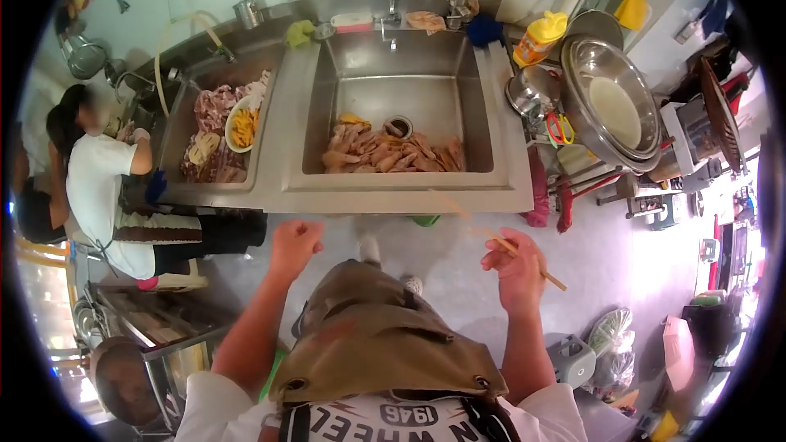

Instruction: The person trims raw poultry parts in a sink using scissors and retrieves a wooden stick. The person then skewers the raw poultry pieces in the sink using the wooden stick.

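My left hand [295,249] is raised in front of the sink edge, left of my apron [368,327]. Its fingers are curled into a loose fist, and nothing shows in it. Opposite it, my right hand [516,266] grips a thin wooden chopstick [555,281] that slants across the fingers. A faint, blurred pale streak lies in line with it toward the sink. Beyond both hands is the steel sink [393,98], with a heap of raw poultry pieces [393,151] along its near side. Neither hand touches the meat.
In the left basin lie more raw meat [217,106] and a white bowl [243,125] of yellow pieces. A co-worker [106,172] stands there. Nested steel bowls [610,102], red-handled scissors [560,128] and a yellow bottle [540,37] are at right. A grey stool [571,360] is on the floor.
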